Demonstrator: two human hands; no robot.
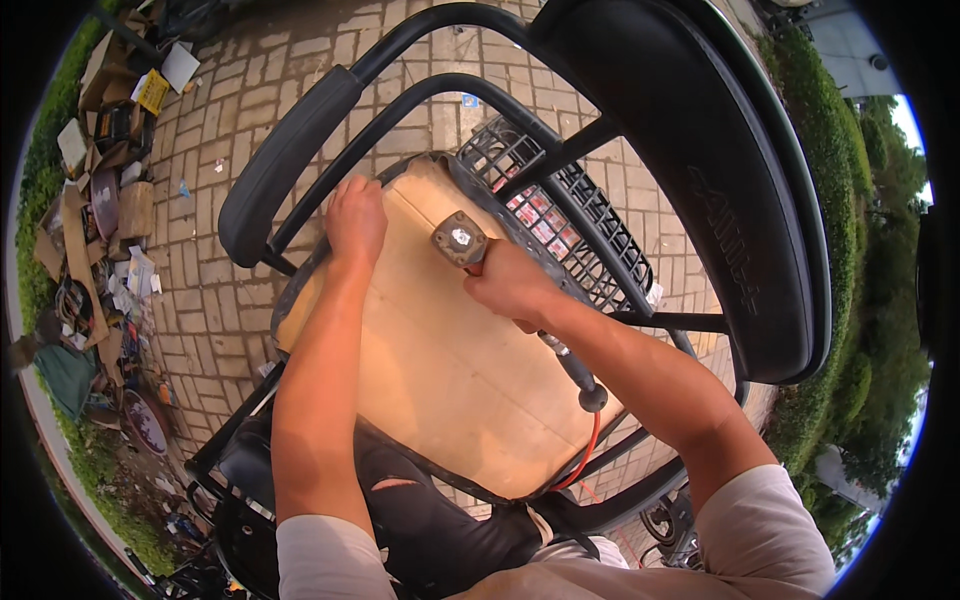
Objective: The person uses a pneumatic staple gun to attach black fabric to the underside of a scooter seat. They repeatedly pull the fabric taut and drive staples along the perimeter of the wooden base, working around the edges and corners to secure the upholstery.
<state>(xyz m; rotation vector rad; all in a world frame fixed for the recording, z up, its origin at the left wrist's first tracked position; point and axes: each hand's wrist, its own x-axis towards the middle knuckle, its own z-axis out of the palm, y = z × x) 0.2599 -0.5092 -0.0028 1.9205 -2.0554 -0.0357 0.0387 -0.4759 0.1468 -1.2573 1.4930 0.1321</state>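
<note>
A tan seat panel (450, 340) with a black cover edge (425, 162) lies before me, within a black tubular chair frame (430, 88). My left hand (356, 222) is closed at the panel's far left edge, its fingers curled over the dark cover there; the fingertips are partly hidden. In my right hand (515, 285) is a pneumatic staple gun (460, 238), held above the panel's far right side with its square metal cap facing up. A red air hose (592, 450) runs from the gun's fitting (592, 398) toward the near edge. The gun's nose is hidden.
A padded armrest (290, 165) rises at the left and a black backrest (715, 190) at the right. Beyond the seat sits a black wire basket (560, 220) holding red items. Cardboard and scrap (95, 240) line the left side of the brick paving (215, 290). Hedges (825, 130) border the right.
</note>
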